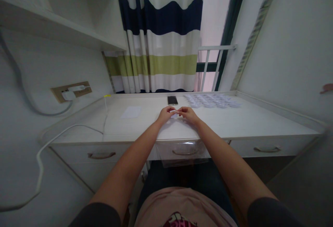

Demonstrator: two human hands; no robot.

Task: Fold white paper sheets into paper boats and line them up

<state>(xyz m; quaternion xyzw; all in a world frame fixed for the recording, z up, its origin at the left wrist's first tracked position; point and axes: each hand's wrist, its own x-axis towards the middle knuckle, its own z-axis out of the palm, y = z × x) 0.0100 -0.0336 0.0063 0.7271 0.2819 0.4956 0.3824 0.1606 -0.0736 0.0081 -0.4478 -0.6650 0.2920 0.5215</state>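
My left hand (165,114) and my right hand (189,114) meet above the middle of the white desk. Both have their fingers closed on a small piece of white paper (173,115) held between them. Its exact shape is too small to make out, and the fingers partly cover it. Just beyond my hands a dark-screened phone (172,100) lies flat. To the right of the phone, rows of several small folded white paper pieces (210,101) are set out. On the left lies a flat stack or sheet of white paper (131,112).
The white desk (247,123) has raised edges at its back and sides. A clear plastic bag (182,152) hangs from its front edge over a drawer. A white cable (78,125) crosses the left end. Behind stands a striped curtain (169,43); a shelf (65,22) overhangs the left.
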